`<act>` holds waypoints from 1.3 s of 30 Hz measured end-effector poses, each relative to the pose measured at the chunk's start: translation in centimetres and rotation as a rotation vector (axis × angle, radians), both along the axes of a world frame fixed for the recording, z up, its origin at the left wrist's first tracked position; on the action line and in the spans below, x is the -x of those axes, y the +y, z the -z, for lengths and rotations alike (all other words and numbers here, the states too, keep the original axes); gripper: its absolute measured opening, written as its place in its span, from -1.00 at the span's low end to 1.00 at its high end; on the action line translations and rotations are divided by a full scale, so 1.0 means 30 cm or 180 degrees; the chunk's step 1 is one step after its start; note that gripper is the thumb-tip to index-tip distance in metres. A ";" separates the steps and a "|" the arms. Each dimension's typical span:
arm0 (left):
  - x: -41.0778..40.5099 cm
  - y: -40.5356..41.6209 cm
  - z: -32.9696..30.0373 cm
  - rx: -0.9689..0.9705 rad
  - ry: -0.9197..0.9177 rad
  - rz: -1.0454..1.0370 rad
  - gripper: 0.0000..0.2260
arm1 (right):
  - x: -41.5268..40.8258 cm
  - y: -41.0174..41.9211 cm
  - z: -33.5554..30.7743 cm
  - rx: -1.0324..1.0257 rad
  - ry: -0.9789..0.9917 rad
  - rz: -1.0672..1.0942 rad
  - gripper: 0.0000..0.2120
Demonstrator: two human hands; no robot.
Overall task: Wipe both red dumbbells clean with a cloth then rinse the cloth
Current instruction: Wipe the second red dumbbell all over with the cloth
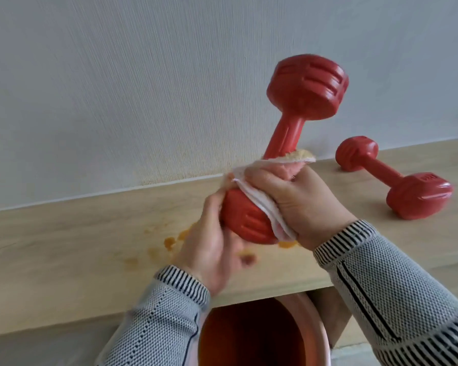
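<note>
A red dumbbell (306, 85) is held up on end, tilted toward the wall, above the wooden shelf (64, 233). My left hand (214, 241) grips its lower head from the left. My right hand (299, 202) holds a pinkish-white cloth (259, 199) bunched against the lower head and the bottom of the handle. A second red dumbbell (397, 180) lies on its side on the shelf to the right, apart from both hands.
Orange stains (169, 243) spot the shelf under and left of the held dumbbell. An orange-red basin (251, 336) stands on the floor below the shelf edge, between my arms. A pale textured wall (117, 88) rises behind the shelf.
</note>
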State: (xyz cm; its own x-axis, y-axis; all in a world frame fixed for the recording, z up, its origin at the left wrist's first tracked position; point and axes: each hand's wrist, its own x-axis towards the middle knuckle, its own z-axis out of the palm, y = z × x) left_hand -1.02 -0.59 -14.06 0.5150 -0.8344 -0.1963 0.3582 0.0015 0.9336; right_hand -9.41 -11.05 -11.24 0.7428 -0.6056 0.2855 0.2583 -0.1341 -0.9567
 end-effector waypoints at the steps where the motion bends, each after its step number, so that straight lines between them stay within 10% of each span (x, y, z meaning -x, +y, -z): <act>1: -0.020 0.000 -0.009 -0.0054 -0.0484 -0.0399 -0.64 | 0.005 -0.001 0.000 0.0318 0.0249 0.0203 -0.75; 5: -0.018 -0.018 -0.065 0.0046 -0.1782 -0.0780 -0.59 | 0.009 0.023 0.017 0.2105 0.1506 0.0913 -0.83; 10: 0.010 -0.037 -0.083 0.0494 -0.1553 -0.1316 -0.64 | -0.028 0.065 0.064 0.3726 0.1745 0.1304 -0.69; 17: -0.050 -0.013 -0.118 0.0970 -0.0095 -0.1942 -0.84 | -0.036 0.079 0.171 0.3370 0.0354 0.1286 -0.55; 24: -0.065 -0.009 -0.100 0.1537 0.0950 -0.2028 -0.81 | -0.083 0.152 0.118 -0.2170 -0.0592 0.0340 -0.64; 28: -0.062 -0.007 -0.111 0.1810 0.1031 -0.1923 -0.78 | -0.072 0.144 0.093 -0.3586 -0.0233 -0.0886 -0.35; 31: -0.076 0.004 -0.124 0.1805 0.1005 -0.1796 -0.74 | -0.070 0.131 0.112 -0.3131 0.0479 -0.0935 -0.25; 35: -0.113 0.033 -0.146 0.1695 0.0680 -0.1500 -0.83 | -0.039 0.095 0.082 -0.1502 0.1129 0.0302 -0.61; 39: -0.138 0.064 -0.119 0.0571 -0.1465 -0.1587 -0.87 | 0.024 0.053 -0.008 -0.0342 0.0165 0.0714 -0.44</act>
